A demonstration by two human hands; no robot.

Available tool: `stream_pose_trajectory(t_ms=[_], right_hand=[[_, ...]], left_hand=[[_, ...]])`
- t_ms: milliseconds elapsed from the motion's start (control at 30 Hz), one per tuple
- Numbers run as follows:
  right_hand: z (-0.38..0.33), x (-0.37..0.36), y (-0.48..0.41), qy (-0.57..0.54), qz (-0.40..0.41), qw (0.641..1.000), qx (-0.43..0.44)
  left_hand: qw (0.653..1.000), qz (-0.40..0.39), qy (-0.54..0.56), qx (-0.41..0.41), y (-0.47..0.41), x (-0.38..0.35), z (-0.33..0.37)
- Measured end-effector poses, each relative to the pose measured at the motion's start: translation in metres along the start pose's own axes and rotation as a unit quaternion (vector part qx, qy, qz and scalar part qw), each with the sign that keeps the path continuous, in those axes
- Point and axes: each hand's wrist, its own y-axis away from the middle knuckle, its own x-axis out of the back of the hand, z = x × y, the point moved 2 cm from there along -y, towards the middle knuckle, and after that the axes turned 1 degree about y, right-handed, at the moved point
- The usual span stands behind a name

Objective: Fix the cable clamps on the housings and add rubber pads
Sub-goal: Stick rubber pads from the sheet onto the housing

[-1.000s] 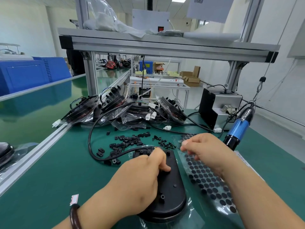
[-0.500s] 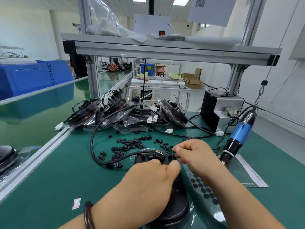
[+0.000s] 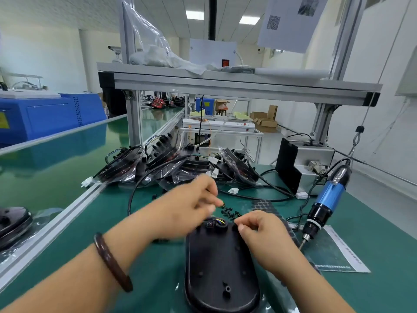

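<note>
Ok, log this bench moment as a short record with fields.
Left hand: blurred, fingertips by the loose screws; grip unclear
Right hand: fingers curled at the housing's far end, beside the coloured wires
Housing: black, lying flat on the green mat
Screwdriver: blue, hanging, untouched
Pad sheet: partly hidden behind the right hand

Head camera looks forward and down, close over the green bench (image 3: 140, 222).

A black oval housing (image 3: 220, 267) lies flat on the green desk (image 3: 383, 256), coloured wires (image 3: 220, 220) showing at its far end. Just right of it lies a sheet of round black rubber pads (image 3: 265, 205), partly hidden.
</note>
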Motion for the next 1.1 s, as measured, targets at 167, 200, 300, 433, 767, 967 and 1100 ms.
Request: stream_pose_trajectory(t_ms=[167, 200, 300, 433, 767, 967, 1100], right_hand=[[-0.006, 0.007, -0.004, 0.047, -0.027, 0.998, 0.011], [-0.010, 0.009, -0.007, 0.068, -0.051, 0.996, 0.008], [-0.012, 0.011, -0.012, 0.083, -0.076, 0.994, 0.001], [-0.006, 0.009, -0.008, 0.078, -0.044, 0.996, 0.022], [-0.010, 0.016, -0.016, -0.102, 0.037, 0.994, 0.011], [-0.072, 0.006, -0.008, -0.252, -0.011, 0.963, 0.099], [-0.105, -0.024, 0.022, -0.426, -0.099, 0.881, 0.180]], left_hand=[[0.958, 0.204, -0.134, 0.149, -0.064, 0.071, -0.073], [0.950, 0.188, -0.173, 0.180, -0.074, 0.071, -0.085], [0.920, 0.206, -0.242, 0.227, -0.090, 0.063, -0.107], [0.885, 0.281, -0.285, 0.238, -0.095, 0.062, -0.110], [0.910, 0.359, -0.178, 0.108, -0.077, 0.102, -0.029], [0.870, 0.299, 0.381, 0.087, -0.040, 0.082, 0.050], [0.735, 0.298, 0.603, 0.085, -0.033, 0.066, 0.083]])
